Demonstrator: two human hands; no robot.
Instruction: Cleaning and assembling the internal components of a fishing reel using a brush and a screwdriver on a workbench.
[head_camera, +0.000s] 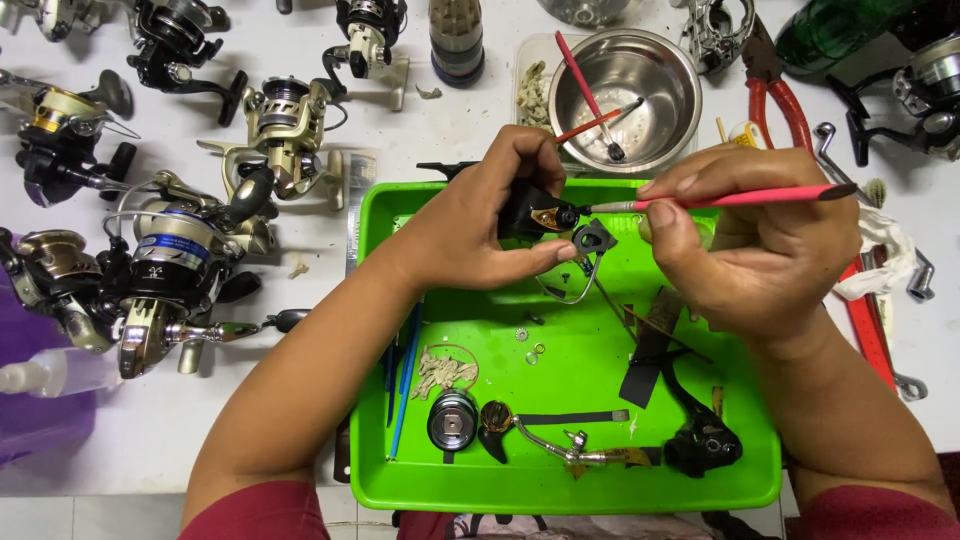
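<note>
**Brush tip on a reel part above the green tray**

White and crowded, the desk (470, 125) fills the head view, with a bright green tray (560, 480) set in the middle of it.

Above the tray's far edge, the left hand (480, 225) has its fingers (525, 150) curled tight around a small black reel part (535, 212) with a bronze-coloured patch, a thin wire bail hanging below it. The right hand (750, 235) pinches a pink-handled brush (730, 198) between thumb and forefinger, held almost level (its tip meets the black part at the right side).

Inside the tray lie loose pieces: a dark spool (452, 420) near the front, a crank handle (570, 447) just beside it, a black reel body (703, 440) toward the right, small washers (530, 348) in the middle and a little heap of pale scraps (440, 372).

Beyond the tray stands a steel bowl (660, 95) holding two more brushes. Several whole spinning reels (170, 260) crowd the desk on the left. Red-handled pliers (785, 100) lie to the right, near a crumpled white cloth (885, 250).
</note>
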